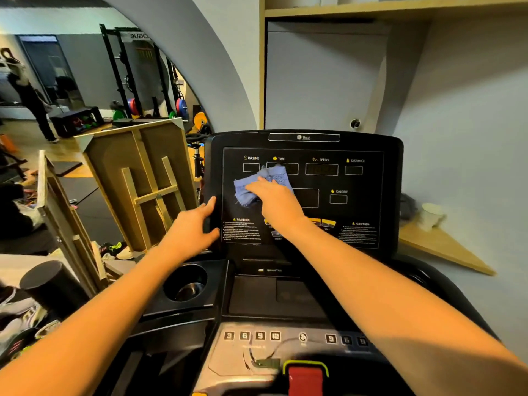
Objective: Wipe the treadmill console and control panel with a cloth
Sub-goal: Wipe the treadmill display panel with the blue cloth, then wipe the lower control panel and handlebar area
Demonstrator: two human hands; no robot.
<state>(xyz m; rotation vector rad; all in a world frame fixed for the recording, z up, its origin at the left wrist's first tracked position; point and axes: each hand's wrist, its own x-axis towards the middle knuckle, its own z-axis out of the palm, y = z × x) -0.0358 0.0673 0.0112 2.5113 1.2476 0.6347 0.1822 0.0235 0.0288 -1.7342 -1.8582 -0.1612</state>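
Step in hand, as judged: wiping the upper display face of the console (303, 195); the control panel (285, 338) with its numbered keys, at the bottom centre of the frame, looks not yet reached. Your right hand (274, 200) lies flat on the cloth (251, 187), fingers fairly straight and pressing it against the display, centre of the frame, just below the INCLINE and TIME windows. Grip state, right: open palm pressing, not pinching; the cloth is bunched under and ahead of your fingers, with its edges spilling out to the left and upward past the fingertips. Your left hand (197, 227) rests on the console's left edge, fingers loosely spread against the bezel, thumb at the front; it holds nothing and appears to steady the housing. Cloth and left hand are near but apart. Next move, as judged: sweep the cloth rightward across the SPEED, DISTANCE and CALORIE windows, then down over the caution labels, keeping the palm flat so the bunched cloth does not roll out from under it. After that, bring it down to the panel; go lightly over the keys and round the red safety key (305, 378) at the bottom edge.
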